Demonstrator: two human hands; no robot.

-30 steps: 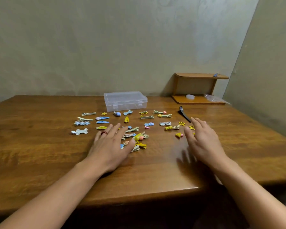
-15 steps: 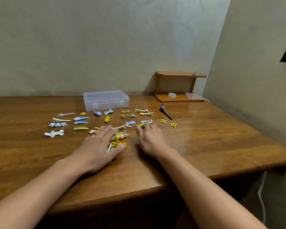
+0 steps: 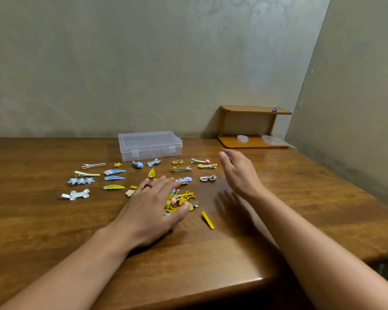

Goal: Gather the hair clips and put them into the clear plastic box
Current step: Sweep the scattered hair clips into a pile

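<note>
Loose clips lie in rows on the left of the table [image 3: 31, 220]: a bone clip [image 3: 76, 194], a star-row clip [image 3: 81, 181], two blue clips [image 3: 114, 174] and a yellow snap clip [image 3: 113, 187], none touching another.

The box [image 3: 150, 145] stands behind the rows, near the wall, with its lid down and both latches facing the person. Nothing shows inside it. It must be opened before any clip goes in.

The left hand [image 3: 154, 206] rests flat, fingers spread, palm down on the table. Its thumb side touches a heap [image 3: 180, 203] of yellow, pink and silver clips. It grips nothing.

One yellow bar clip [image 3: 207, 220] lies apart, just right of the heap.

The right hand [image 3: 238, 173] hovers above the table, fingers straight and relaxed, holding nothing. Further clips lie between it and the box, among them a silver clip [image 3: 208, 178].

Handling, as judged:
- Clips are light, stiff and small. They slide easily on the polished wood, so raking them together with flat hands suits them.
- The heap will tangle. Lift it by cupping both hands around it, not by pinching single pieces.
- Take single clips by the long edges, at mid-length.
- Decorated tops may snap off under pressure. Do not press down on them.

A wooden shelf [image 3: 253, 127] stands at the far right.
</note>
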